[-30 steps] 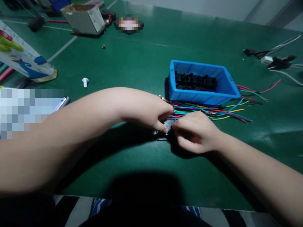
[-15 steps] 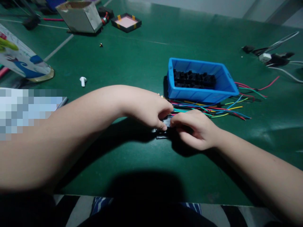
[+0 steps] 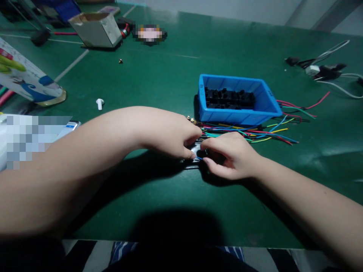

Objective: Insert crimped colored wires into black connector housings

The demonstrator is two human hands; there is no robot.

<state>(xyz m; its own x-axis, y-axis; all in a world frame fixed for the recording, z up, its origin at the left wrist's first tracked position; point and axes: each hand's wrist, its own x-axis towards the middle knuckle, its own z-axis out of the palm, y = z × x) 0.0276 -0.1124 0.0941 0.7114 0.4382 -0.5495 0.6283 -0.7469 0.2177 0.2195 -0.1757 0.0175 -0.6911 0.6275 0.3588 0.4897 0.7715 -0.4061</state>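
My left hand (image 3: 181, 136) bends in from the left, its thumb and fingers closed on a small black plastic part (image 3: 193, 166) lying on the green table. Much of that part is hidden under both hands. From the right, my right hand (image 3: 234, 156) meets it, thumb and index finger curled round a short bit of blue wire (image 3: 199, 158) by the left thumb. Just beyond the hands lie loose coloured wires (image 3: 255, 131) in red, green, blue and yellow, with brass-coloured ends (image 3: 191, 119) at their left.
Behind the wires stands a blue bin (image 3: 241, 118) with several black plastic parts (image 3: 229, 99) inside. A white earbud (image 3: 100, 104), a phone (image 3: 69, 127) and a printed canister (image 3: 42, 85) are on the left. Farther back are an open box (image 3: 98, 34) and, at right, cables (image 3: 326, 71).
The right thumb has dropped away from the index finger, and blue wire now shows between the hands. The view has shifted slightly; the left hand keeps its hold on the black part.
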